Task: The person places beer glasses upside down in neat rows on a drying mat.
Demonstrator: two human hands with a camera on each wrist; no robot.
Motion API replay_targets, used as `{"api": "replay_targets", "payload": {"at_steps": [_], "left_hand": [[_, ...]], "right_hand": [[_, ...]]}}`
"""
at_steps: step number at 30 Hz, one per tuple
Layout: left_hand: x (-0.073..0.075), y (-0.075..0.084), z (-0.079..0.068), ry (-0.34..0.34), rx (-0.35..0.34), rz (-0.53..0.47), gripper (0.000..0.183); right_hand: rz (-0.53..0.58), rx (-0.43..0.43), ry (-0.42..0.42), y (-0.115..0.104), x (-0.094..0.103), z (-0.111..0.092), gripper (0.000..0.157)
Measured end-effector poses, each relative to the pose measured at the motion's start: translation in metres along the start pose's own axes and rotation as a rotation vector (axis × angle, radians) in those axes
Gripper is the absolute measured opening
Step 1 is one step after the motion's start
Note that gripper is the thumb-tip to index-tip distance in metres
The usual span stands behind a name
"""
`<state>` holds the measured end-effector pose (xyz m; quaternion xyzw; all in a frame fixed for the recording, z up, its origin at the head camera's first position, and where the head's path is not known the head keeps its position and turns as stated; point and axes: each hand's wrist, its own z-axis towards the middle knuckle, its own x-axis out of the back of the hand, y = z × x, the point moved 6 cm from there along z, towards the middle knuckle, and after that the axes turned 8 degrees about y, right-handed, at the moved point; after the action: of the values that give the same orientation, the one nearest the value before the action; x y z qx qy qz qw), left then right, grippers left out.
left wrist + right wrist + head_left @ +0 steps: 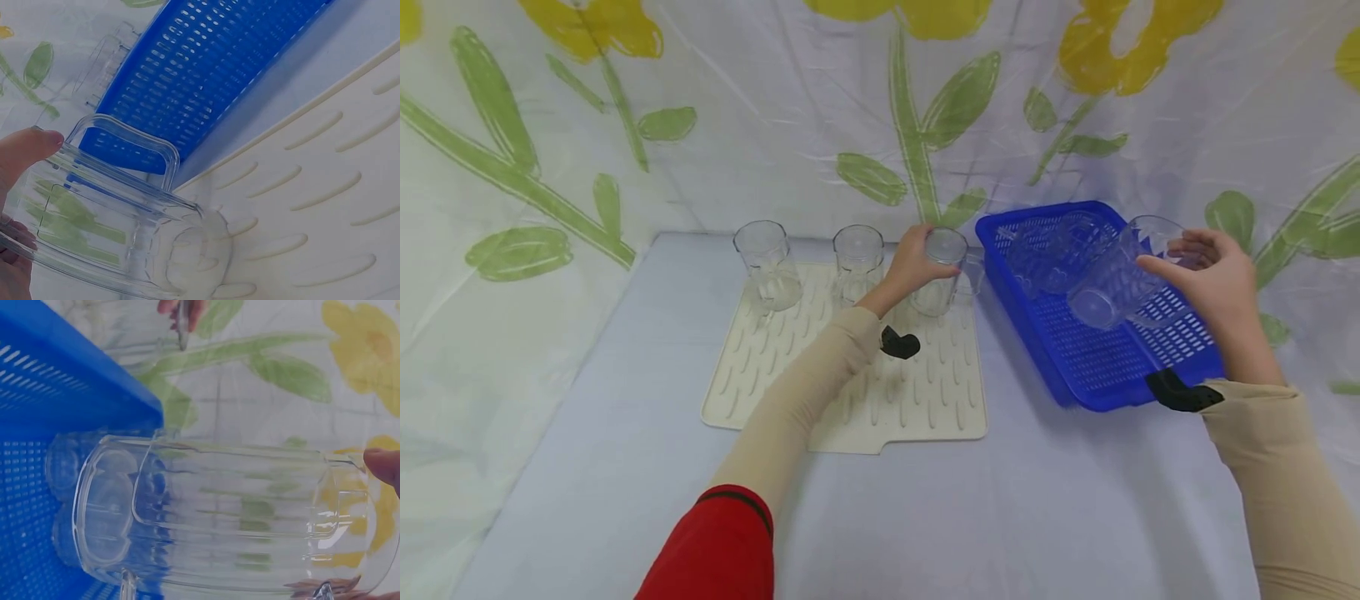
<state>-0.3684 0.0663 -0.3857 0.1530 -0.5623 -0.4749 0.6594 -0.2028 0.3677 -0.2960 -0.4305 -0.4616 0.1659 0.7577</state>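
My left hand (917,262) grips a clear glass mug (934,293) near its top, thumb at one side, over the right back part of the cream ridged mat (925,408). The mug's handle (169,156) points toward the blue basket (1030,354), and its base is right at the mat. Over that basket, my right hand (1221,271) holds another clear glass mug (1101,296) by its rim end, tilted with its base down and to the left. In the right wrist view, the thumb (384,465) presses this mug's rim, and most of the fingers are hidden.
Two more glass mugs, one at the mat's back left (767,267) and one at its back middle (859,254), stand in a row with the left-hand one. Further glassware (1045,250) lies in the basket's back end. A flowered curtain (737,125) hangs behind the table.
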Motion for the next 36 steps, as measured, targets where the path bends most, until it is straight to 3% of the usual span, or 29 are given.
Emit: {"api": "replay_targets", "payload": {"at_steps": [4, 12, 21, 27, 33, 36], "left_hand": [[0.001, -0.001, -0.001, 0.013, 0.007, -0.012, 0.082], [-0.001, 0.001, -0.009, 0.019, 0.024, -0.036, 0.089], [0.0, 0.01, -0.012, 0.023, -0.051, -0.01, 0.086], [0.008, 0.014, -0.014, 0.098, -0.125, 0.017, 0.079], [0.015, 0.025, -0.025, 0.167, -0.222, -0.096, 0.071], [0.013, 0.035, -0.036, 0.159, -0.258, -0.181, 0.064]], "right_hand": [[-0.002, 0.017, -0.025, -0.007, -0.003, -0.005, 0.065], [0.006, 0.059, -0.072, -0.012, -0.01, -0.018, 0.052], [0.051, 0.101, -0.122, -0.022, -0.013, -0.036, 0.058], [0.082, 0.136, -0.158, -0.033, -0.018, -0.045, 0.054], [0.094, 0.168, -0.175, -0.039, -0.023, -0.051, 0.054], [0.102, 0.178, -0.184, -0.04, -0.026, -0.053, 0.054]]}}
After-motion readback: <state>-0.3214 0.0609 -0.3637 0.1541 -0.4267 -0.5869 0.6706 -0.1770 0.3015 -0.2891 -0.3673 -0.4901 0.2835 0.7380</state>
